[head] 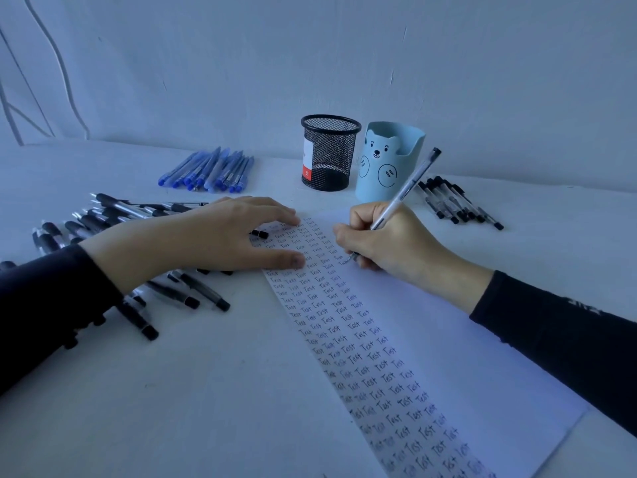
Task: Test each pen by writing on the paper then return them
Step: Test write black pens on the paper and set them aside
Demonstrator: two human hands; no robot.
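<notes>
On the paper (pixel 465 339), crowded with "Test" rows, your right grip (pixel 386 243) pinches a pen (pixel 410 182) mid-word, left grip (pixel 213 236) flat and open; returning the piled pens (pixel 113 208) looks undone.

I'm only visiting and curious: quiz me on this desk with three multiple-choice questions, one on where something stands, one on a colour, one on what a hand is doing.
1. Where does the bear cup stand?
A. right of the mesh cup
B. left of it
C. inside it

2. What colour is the pen group lying beyond the left hand?
A. red
B. blue
C. green

3. What is the right hand doing?
A. lying flat
B. gripping a pen with its tip on the paper
C. lifting a cup

Answers:
1 A, the two cups stand side by side, the bear cup on the right.
2 B, those barrels are all blue.
3 B, its fingers curl round the pen beside the written words.
</notes>
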